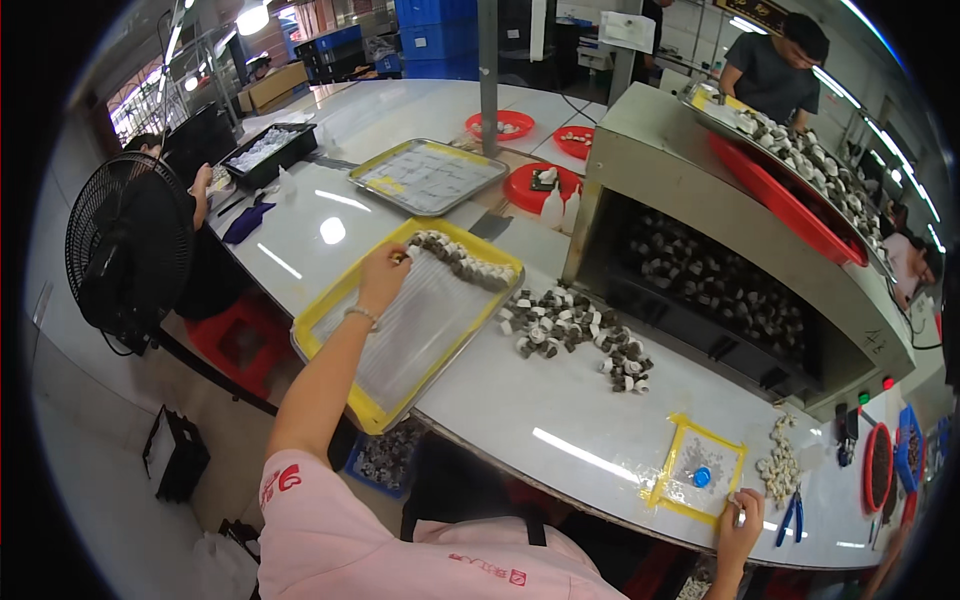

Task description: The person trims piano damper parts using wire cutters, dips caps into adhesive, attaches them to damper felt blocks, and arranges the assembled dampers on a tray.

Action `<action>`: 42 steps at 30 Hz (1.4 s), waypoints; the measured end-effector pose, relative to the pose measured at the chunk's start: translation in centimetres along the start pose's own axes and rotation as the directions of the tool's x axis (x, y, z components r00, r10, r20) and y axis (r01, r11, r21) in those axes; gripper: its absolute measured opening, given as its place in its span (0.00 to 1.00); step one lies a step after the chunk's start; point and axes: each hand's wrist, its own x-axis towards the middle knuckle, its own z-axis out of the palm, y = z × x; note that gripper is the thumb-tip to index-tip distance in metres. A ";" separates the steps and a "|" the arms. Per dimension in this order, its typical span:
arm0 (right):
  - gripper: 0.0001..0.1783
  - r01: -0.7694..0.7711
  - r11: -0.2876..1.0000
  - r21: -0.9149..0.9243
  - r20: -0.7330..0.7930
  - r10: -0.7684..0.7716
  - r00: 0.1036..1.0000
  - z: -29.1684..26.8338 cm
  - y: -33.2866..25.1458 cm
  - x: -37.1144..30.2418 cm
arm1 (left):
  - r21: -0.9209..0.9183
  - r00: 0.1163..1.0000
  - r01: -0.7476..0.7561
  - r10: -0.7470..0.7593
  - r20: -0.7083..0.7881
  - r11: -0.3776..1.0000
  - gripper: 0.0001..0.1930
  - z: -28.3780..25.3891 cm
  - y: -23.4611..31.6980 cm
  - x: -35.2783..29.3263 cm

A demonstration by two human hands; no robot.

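Note:
My left hand (383, 275) reaches over the yellow-edged metal tray (385, 410), fingers pinched on a small dark-and-white piece at the end of a row of pieces (460, 262). The row runs along the tray's far side. Far to the right, my right hand (739, 522) rests by the table's front edge with its fingers curled. A small pale, shiny thing shows at those fingers; I cannot make out what it is. Beside that hand lies a yellow-taped square (690, 455) with a blue round cap (702, 477) on it.
Loose dark-and-white pieces (560, 322) lie right of the tray. Small cream pieces (778, 462) and blue-handled pliers (791, 518) sit near my right hand. A metal oven-like box (720, 190) holds many pieces. A second tray (430, 178) lies beyond; a fan (130, 240) stands left.

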 end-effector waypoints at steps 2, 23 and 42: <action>0.09 -0.005 0.999 0.032 0.029 0.004 1.000 0.4 0.5 -0.1 | 0.050 0.999 0.002 -0.004 0.037 0.999 0.11 0.2 -0.5 0.5; 0.15 -0.159 0.986 -0.042 0.015 0.160 0.987 0.5 -1.0 0.1 | 0.122 0.858 -0.514 0.506 0.086 0.849 0.14 5.4 6.7 -1.4; 0.11 -0.017 0.998 0.066 0.180 0.005 0.984 0.4 -3.5 3.1 | -0.441 0.405 -0.321 0.543 0.736 0.838 0.14 10.8 20.0 -14.5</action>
